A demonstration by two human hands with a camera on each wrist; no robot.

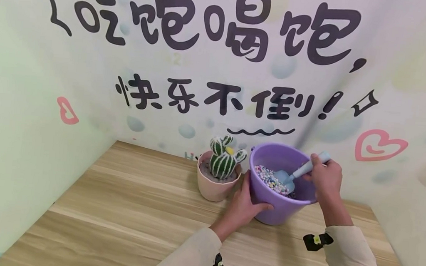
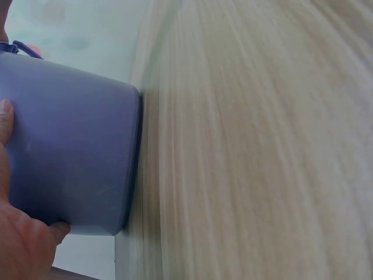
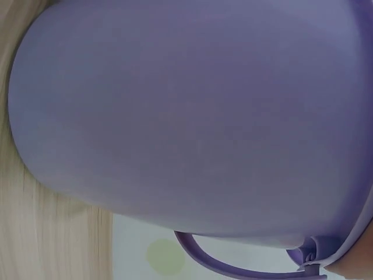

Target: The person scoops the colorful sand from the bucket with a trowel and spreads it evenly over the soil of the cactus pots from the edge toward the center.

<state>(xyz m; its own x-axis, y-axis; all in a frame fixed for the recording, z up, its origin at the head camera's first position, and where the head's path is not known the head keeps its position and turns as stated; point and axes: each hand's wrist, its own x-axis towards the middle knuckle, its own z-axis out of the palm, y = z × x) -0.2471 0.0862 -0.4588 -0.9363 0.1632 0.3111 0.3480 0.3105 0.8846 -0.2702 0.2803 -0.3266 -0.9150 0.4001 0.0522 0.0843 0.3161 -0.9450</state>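
Observation:
A purple bucket [image 1: 286, 207] stands on the wooden table, with small multicoloured pellets [image 1: 268, 179] inside. My left hand [image 1: 244, 205] holds the bucket's outer wall from the left, thumb across its front. The left wrist view shows that hand [image 2: 26, 236] against the bucket [image 2: 73, 146]. Over the rim on the right, my right hand [image 1: 326, 178] grips the handle of a light blue scoop [image 1: 302, 170], whose blade dips among the pellets. In the right wrist view, the bucket wall [image 3: 192, 116] fills most of the picture and the scoop is hidden.
Just left of the bucket stands a pink pot [image 1: 212, 188] with a green knitted-looking cactus [image 1: 222, 167]. The bucket's carrying handle [image 3: 227, 267] hangs down outside. A printed wall cloth [image 1: 183, 135] rises behind the wooden table [image 1: 125, 201].

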